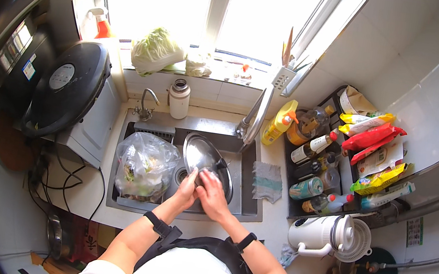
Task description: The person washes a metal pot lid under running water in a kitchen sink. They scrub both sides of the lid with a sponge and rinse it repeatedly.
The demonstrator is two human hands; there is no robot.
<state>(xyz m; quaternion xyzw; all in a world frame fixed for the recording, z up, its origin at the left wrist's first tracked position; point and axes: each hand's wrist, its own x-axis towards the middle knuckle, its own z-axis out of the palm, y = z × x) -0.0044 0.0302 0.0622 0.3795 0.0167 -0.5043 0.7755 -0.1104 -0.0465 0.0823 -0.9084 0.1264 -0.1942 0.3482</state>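
A round, shiny metal vessel or lid (202,150) with a dark part on its right stands tilted in the stainless steel sink (246,171). In front of its lower part, my left hand (187,188) and my right hand (213,193) are close together, seemingly touching. The right fingertips are blurred. What lies between my palms is hidden, so I cannot tell if either hand grips the metal piece. Left of it, a clear plastic bag (146,166) with leafy scraps fills the left basin. Part of the drain (181,175) shows beside my left hand.
A tall faucet (264,109) rises behind the sink; a small tap (146,109) and a white flask (178,99) stand behind it. A grey cloth (267,182) lies on the right rim. Further right are a yellow bottle (279,122), a bottle rack (288,177) and a white kettle (315,233).
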